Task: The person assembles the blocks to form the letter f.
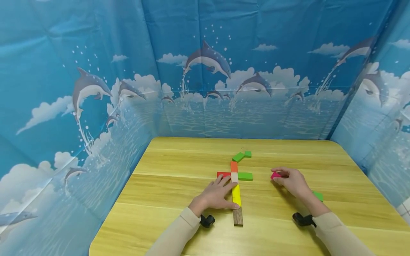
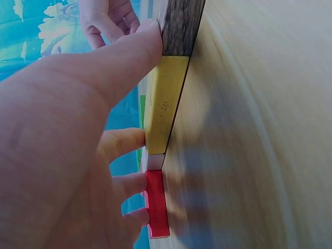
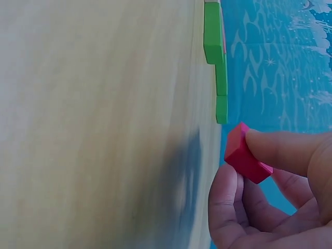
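Note:
My left hand (image 1: 217, 195) lies over a row of wooden blocks with its fingers spread. Its thumb touches near the joint of the yellow block (image 1: 236, 197) and the brown wood-grained block (image 1: 238, 217); other fingertips rest at the red block (image 2: 157, 205) and beside the white block (image 1: 235, 177). Out to the right, my right hand (image 1: 293, 183) pinches a small pink block (image 3: 248, 158) between thumb and fingers, above the table. An orange block (image 1: 234, 166) continues the row upward, and a green block (image 1: 245, 176) extends rightward from the white one.
Beyond the orange block lie a tilted green block (image 1: 238, 156) and a small green block (image 1: 248, 154). Another green block (image 1: 318, 196) is partly hidden by the right wrist. Behind the wooden table (image 1: 179, 156) hangs a dolphin-printed blue curtain (image 1: 198, 106).

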`<state>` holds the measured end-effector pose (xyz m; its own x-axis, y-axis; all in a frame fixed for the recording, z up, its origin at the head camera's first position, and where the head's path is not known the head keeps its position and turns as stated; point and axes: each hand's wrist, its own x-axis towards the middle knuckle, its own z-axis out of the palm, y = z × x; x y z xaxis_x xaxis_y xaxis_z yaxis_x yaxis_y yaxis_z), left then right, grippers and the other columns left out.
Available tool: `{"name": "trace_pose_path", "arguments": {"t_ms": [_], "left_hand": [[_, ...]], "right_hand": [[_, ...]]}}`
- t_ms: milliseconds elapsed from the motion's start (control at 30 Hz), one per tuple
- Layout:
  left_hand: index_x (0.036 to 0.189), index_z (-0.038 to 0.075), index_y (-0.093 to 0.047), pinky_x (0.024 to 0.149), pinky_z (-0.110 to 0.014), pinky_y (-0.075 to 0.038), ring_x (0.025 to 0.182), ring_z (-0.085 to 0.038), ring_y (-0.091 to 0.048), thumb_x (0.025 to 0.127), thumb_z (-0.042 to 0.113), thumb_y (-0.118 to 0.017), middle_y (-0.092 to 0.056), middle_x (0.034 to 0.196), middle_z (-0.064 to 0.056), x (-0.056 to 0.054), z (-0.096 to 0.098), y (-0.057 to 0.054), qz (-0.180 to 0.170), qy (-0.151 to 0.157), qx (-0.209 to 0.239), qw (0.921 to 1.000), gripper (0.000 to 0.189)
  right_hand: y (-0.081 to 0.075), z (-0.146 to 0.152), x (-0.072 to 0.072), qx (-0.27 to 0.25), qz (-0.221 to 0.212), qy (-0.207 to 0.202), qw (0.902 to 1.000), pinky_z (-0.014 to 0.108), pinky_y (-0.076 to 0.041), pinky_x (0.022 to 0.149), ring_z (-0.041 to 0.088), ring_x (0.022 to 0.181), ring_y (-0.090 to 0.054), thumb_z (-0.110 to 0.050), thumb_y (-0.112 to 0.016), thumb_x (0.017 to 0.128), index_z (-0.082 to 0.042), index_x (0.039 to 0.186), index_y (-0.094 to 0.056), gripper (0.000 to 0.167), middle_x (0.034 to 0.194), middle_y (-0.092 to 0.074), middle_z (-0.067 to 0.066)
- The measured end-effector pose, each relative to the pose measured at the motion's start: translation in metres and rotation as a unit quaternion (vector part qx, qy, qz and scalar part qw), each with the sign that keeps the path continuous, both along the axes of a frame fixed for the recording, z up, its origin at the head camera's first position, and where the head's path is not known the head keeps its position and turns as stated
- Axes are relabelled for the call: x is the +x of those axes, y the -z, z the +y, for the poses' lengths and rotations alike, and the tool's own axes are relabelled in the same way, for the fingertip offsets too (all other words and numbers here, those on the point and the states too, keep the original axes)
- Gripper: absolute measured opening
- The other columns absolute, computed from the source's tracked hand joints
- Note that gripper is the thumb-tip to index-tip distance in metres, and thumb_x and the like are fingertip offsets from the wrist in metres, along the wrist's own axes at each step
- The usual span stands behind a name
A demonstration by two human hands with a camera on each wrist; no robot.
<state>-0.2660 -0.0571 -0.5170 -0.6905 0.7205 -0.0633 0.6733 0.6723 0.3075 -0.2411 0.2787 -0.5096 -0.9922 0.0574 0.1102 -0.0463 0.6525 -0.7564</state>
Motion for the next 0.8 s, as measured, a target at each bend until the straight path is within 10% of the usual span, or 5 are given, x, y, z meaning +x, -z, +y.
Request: {"name": "trace_pose_path", "arguments": {"t_ms": [800], "left_hand": [[0.16,0.028,-0.031,0.118,-0.057,-0.022,0.154,-0.033,-0.007,0.087,0.071,-0.061,-0.014,0.168,-0.004,0.002,0.0,0.001,-0.003,0.001,0.009,1.0,0.09]], "right_hand": [[-0.005,-0.008,-0.038,-0.062,-0.005,0.009,0.998,0.038,-0.06,0.079,0.034,0.101,-0.066,-0.009,-0.064,0.099,-0.004,0.14,-0.058,0.042,0.118,-0.065,0.021]]}}
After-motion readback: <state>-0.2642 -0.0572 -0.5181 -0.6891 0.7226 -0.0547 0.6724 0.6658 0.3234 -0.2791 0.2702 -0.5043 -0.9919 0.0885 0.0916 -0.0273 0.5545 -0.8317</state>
